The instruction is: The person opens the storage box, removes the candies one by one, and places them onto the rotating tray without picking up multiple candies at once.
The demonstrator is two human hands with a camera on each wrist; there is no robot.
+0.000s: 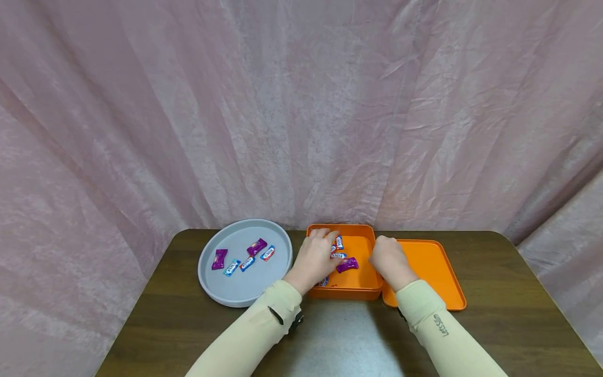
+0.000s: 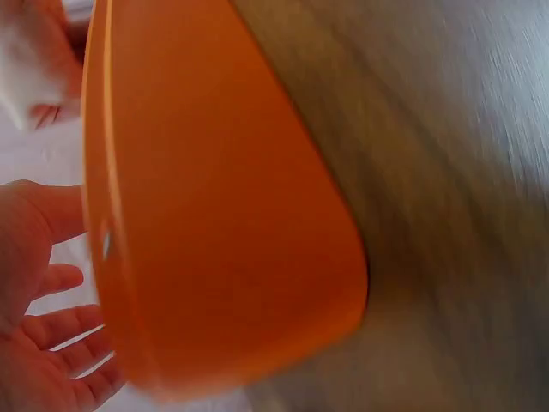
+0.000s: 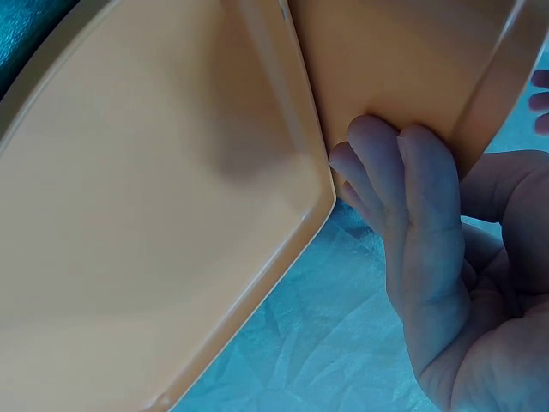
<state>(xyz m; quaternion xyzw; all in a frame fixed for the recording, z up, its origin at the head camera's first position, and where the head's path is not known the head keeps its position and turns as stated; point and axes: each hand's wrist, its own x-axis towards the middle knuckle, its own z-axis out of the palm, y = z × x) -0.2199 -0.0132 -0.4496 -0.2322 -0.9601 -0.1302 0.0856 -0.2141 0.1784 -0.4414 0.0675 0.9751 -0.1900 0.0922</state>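
Note:
An orange rectangular box (image 1: 346,294) stands at the middle of the table, with several small wrapped candies inside. A purple-wrapped candy (image 1: 347,264) lies near its centre, with a blue-and-white candy (image 1: 339,242) farther back. My left hand (image 1: 313,257) is over the box's left part, fingers spread and loosely bent beside the candies. Nothing shows in its grasp in the left wrist view, though the box wall hides part of it. My right hand (image 1: 390,260) grips the box's right wall, fingers outside and thumb over the rim, as the right wrist view shows.
A round grey tray (image 1: 212,285) at left holds several candies in purple, blue and red wrappers. A shallow orange lid or tray (image 1: 428,267) lies right of the box, touching or nearly touching it. A pink curtain (image 1: 301,115) hangs behind the wooden table (image 1: 499,293).

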